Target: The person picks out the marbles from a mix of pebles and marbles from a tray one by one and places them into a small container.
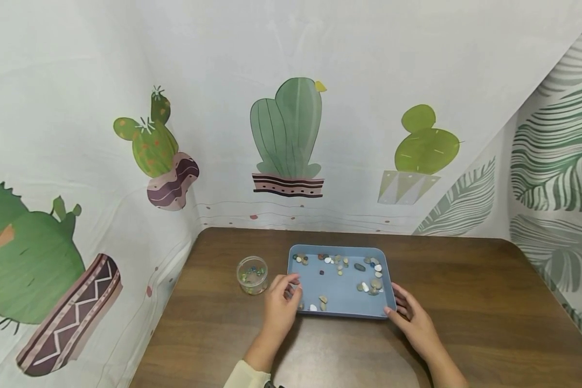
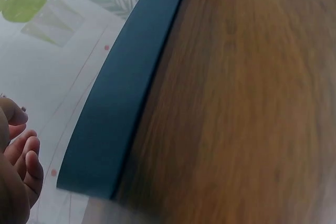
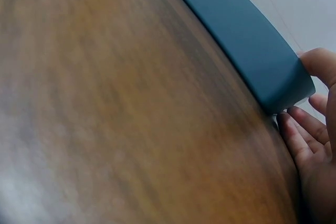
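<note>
A blue rectangular tray (image 1: 339, 304) on the wooden table holds small stones in loose clusters, white, tan and grey. My left hand (image 1: 282, 303) hovers at the tray's left edge, fingers loosely bent, with a gap between thumb and forefinger. In the left wrist view those fingers (image 2: 32, 169) show beside the tray's outer wall (image 2: 118, 93), and I see nothing clearly held. At the near right corner, my right hand (image 1: 414, 318) grips the tray, thumb at the rim and other fingers along the outer side. The right wrist view shows this grip at the tray's corner (image 3: 286, 85).
Left of the tray stands a clear round container (image 1: 252, 275) with green and other coloured pieces inside. The brown wooden table (image 1: 213, 323) extends around both. Behind it hangs a white cloth (image 1: 359, 81) printed with cacti and leaves.
</note>
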The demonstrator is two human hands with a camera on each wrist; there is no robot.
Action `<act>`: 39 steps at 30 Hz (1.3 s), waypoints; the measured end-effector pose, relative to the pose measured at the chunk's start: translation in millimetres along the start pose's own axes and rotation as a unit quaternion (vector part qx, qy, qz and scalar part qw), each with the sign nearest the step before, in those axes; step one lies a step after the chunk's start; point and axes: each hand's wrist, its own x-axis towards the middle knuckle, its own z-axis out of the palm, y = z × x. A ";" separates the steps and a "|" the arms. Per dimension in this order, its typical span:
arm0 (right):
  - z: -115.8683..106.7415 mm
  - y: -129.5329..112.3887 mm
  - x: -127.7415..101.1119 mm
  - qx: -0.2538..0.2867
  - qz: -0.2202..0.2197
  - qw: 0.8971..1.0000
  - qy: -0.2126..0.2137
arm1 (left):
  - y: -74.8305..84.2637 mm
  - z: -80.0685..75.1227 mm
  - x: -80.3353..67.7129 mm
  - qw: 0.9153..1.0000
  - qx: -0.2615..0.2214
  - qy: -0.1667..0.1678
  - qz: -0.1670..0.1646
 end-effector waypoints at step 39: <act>0.4 0.8 -1.7 0.010 -0.033 0.999 0.005 | 32.3 84.4 19.8 0.977 0.096 -0.187 0.041</act>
